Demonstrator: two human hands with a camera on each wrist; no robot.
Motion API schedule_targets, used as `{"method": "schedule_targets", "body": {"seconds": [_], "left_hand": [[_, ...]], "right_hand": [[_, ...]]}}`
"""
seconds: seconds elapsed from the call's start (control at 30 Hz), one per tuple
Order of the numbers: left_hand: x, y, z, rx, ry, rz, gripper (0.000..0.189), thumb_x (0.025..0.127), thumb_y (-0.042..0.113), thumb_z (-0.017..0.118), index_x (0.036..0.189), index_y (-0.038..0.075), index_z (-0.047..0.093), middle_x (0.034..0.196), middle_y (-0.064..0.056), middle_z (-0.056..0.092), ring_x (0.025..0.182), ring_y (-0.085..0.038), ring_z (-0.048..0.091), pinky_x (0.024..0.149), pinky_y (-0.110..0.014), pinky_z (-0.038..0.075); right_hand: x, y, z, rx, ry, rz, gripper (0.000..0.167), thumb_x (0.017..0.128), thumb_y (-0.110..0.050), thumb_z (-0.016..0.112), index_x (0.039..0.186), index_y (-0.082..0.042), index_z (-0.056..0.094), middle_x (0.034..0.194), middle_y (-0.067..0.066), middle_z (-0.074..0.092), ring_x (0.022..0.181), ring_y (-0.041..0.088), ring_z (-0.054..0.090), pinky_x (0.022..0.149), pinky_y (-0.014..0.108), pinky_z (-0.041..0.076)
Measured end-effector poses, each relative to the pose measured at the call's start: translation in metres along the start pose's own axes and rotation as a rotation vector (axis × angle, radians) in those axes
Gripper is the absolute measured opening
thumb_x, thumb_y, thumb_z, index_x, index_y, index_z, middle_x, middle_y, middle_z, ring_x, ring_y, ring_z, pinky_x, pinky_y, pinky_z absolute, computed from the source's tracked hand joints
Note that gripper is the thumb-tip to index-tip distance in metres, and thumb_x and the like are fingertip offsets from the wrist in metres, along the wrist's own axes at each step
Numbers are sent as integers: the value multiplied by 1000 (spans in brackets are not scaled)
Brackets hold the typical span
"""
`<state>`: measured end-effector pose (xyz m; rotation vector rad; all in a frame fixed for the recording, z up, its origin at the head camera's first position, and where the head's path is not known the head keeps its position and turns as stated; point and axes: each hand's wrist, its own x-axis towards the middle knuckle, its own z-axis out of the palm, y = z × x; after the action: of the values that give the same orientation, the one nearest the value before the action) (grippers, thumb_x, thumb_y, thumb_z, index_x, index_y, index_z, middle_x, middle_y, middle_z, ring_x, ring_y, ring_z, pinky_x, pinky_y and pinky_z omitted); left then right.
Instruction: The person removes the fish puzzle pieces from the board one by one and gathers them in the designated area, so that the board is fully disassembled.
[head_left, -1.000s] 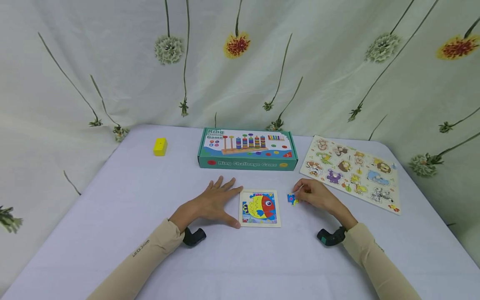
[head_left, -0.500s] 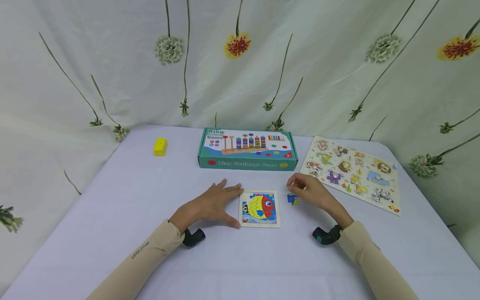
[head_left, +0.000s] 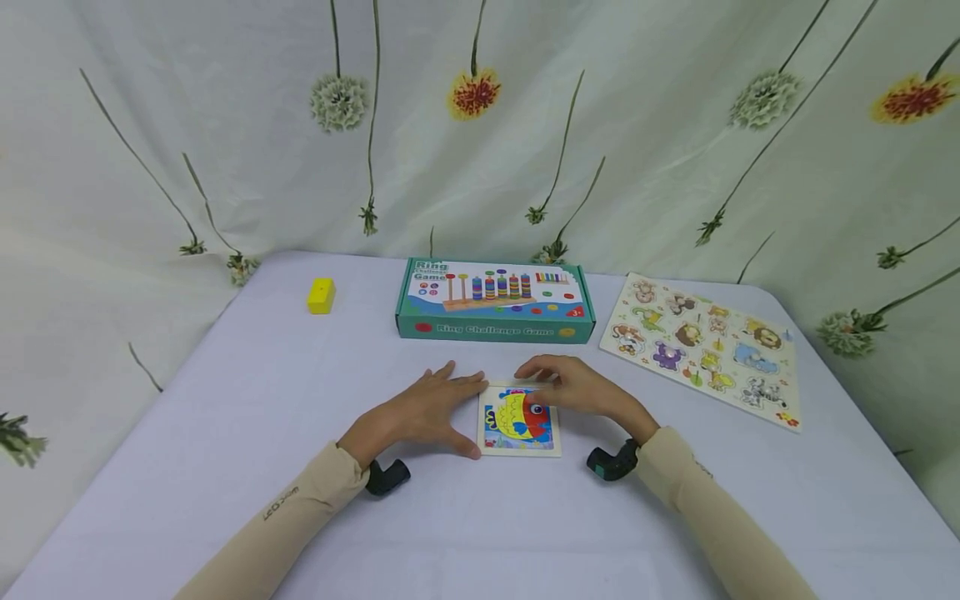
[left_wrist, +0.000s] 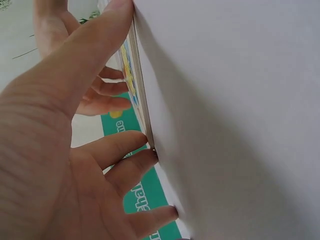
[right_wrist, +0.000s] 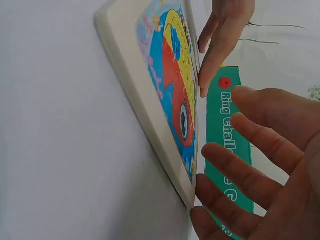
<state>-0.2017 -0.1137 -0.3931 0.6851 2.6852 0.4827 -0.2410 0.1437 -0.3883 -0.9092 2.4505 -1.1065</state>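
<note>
A square fish puzzle in a pale wooden frame lies flat in front of me. At its left side my left hand spreads out, thumb at the near corner and index finger at the far one. Over the puzzle's far right part hovers my right hand, fingers bent loosely and apart. The right wrist view shows nothing between those fingers; the lowest ones come close to the frame's corner, and contact cannot be told. Red head and eye of the fish show there. No loose puzzle piece is visible.
Behind the puzzle lies a green Ring Challenge Game box. An animal peg board rests at the back right, and a yellow block stands at the back left. A floral curtain hangs behind the white table.
My right hand let go of a small blue puzzle piece on the table and moved left over the puzzle. The piece is now out of sight. My left hand has stayed in place.
</note>
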Motion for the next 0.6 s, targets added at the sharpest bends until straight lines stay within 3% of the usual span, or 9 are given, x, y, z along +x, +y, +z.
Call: {"method": "schedule_targets", "body": {"seconds": [0.17,0.6], "left_hand": [[0,-1,1,5,7,9,96,67,54,81,147,23,40,155,4,32,147,-34,8,116,-58,8],[1,-2,0,33,1,12,96,68,57,79,148,24,38,155,4,31,147,-34,9,116,-58,9]], "right_hand": [[10,1,8,-20,-18,-23,32,89,-15,68,120,-8,64,119,5,64,109,22,54,99,41,45],[23,8,11,58,-67,20,33,87,-10,70,120,-9,67,112,7,56,115,25,51,106,44,40]]}}
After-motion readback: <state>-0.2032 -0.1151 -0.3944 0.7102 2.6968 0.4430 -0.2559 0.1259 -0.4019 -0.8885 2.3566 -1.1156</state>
